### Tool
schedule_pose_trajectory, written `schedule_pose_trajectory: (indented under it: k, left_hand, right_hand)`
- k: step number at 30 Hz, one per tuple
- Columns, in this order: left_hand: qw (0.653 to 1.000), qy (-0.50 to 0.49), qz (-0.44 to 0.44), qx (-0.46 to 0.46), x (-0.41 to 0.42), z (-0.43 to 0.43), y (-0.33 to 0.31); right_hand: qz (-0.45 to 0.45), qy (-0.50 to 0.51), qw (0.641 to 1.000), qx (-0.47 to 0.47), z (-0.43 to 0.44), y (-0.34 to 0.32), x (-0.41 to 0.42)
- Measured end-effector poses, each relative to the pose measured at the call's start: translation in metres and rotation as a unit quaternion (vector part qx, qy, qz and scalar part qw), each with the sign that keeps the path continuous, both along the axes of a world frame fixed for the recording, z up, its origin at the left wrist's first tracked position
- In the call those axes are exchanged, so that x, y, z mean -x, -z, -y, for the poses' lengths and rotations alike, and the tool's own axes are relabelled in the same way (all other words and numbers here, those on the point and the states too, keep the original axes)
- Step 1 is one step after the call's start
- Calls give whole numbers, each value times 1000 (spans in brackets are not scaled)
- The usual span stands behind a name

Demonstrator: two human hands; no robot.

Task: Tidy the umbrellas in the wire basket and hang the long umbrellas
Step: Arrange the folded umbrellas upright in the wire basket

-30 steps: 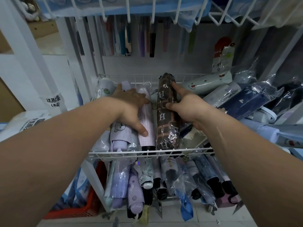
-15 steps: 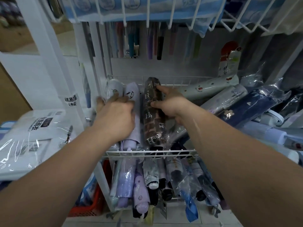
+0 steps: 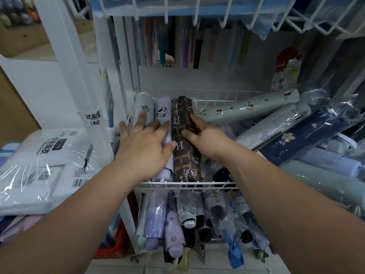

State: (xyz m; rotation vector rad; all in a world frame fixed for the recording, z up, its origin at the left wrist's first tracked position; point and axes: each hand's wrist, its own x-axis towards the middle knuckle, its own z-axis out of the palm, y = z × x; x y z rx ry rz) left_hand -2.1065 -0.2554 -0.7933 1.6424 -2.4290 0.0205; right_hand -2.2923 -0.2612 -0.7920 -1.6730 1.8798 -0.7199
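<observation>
A white wire basket [image 3: 185,183] holds folded umbrellas in clear sleeves. At its left end three lie side by side, lengthwise: a light blue one [image 3: 145,103], a lilac one with a cow print [image 3: 163,109] and a brown H-patterned umbrella [image 3: 185,161]. My left hand [image 3: 146,147] lies flat with spread fingers on the two pale ones. My right hand [image 3: 205,137] rests its thumb and fingers on the brown umbrella's top and right side without closing around it. Long umbrellas [image 3: 197,52] hang at the back.
A loose pile fills the basket's right: a pale cherry-print umbrella [image 3: 246,109], a navy flowered one [image 3: 308,139] and more. A lower basket [image 3: 177,224] holds several umbrellas. Packaged raincoats [image 3: 45,165] lie left, beyond the white post [image 3: 79,99]. A wire shelf [image 3: 197,14] hangs overhead.
The brown umbrella has shifted left against the lilac one. My right hand loosened from a grip to a resting touch. My left hand moved left and flattened.
</observation>
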Motion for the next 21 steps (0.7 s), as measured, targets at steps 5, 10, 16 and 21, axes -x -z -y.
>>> schedule_pose_trajectory:
  k: [5,10,16,21]
  left_hand:
    - [999,17,31,29,4,-3,2]
    - [998,24,53,3,7,-1,-4]
    - [999,37,32,1,20,-13,-17]
    - [963,179,-200,-30,64,-38,-24]
  right_hand:
    - [-95,4,995,-3,-2,2,-9]
    - [-150,-5,989,6,-6,-9,-7]
    - [-170,60,969,172,-60,-36,15]
    - [-236,210,896,311,-127,-28,50]
